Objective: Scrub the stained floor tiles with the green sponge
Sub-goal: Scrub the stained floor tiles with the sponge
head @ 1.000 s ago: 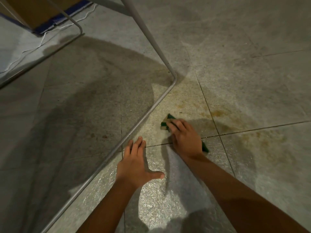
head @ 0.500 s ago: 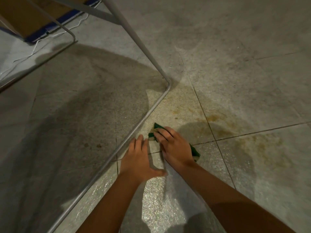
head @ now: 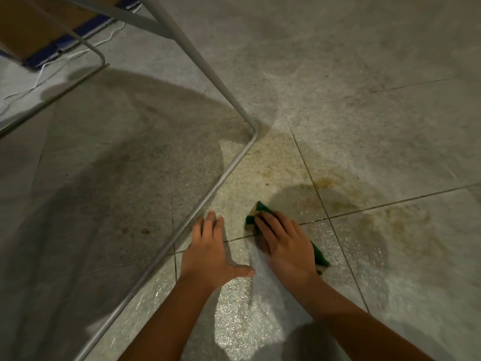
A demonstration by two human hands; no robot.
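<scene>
A green sponge with a yellow underside lies flat on the grey floor tiles, across a grout line. My right hand presses down on it and covers its middle; a green corner shows at each end. My left hand rests flat on the tile just to the left, fingers spread, holding nothing. Brown-yellow stains spread over the tiles beyond and to the right of the sponge. The tile under my hands is wet and shiny.
A thin metal frame of a rack runs diagonally along the floor just left of my left hand and bends upward at a corner. Its upright leg rises to the top. A cardboard piece and white cable lie far left.
My right hand slid the sponge toward my left hand, then back to the right, staying on the grout line. My left hand stayed planted on the tile.
</scene>
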